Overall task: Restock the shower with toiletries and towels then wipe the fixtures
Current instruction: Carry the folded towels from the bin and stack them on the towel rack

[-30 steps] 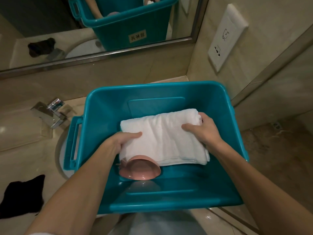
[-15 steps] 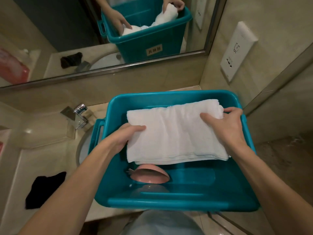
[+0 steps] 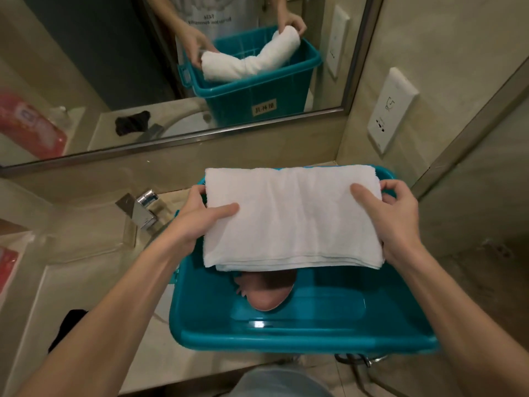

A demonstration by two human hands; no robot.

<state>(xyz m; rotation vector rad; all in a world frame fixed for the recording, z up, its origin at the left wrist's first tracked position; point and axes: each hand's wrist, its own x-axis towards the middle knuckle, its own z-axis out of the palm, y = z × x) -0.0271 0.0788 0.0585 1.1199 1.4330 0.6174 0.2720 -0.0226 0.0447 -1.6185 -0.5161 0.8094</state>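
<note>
Since the earlier frames the folded white terry towel (image 3: 292,219) has risen from the floor of the teal plastic tub (image 3: 300,333) to rim height, and is held level above it. The left hand (image 3: 197,222) grips the towel's left edge, thumb on top and fingers beneath. The right hand (image 3: 392,222) grips the right edge likewise, fingers curled round the far corner. The towel's far edge overhangs the back rim, and a pink rounded dish (image 3: 266,293) lies on the tub floor partly beneath it. Judgement: the step in hand is lifting the towel out for carrying to the shower. Both grips should stay even so the stacked folds do not slide apart, and the towel should clear the rim before any sideways travel. Edges to mind are the chrome tap (image 3: 140,210) just left of the tub, the mirror frame (image 3: 200,136) behind, and the white socket plate (image 3: 392,110) on the right wall. Open room appears to lie toward the person and rightward, past the metal-edged partition (image 3: 469,130).
</note>
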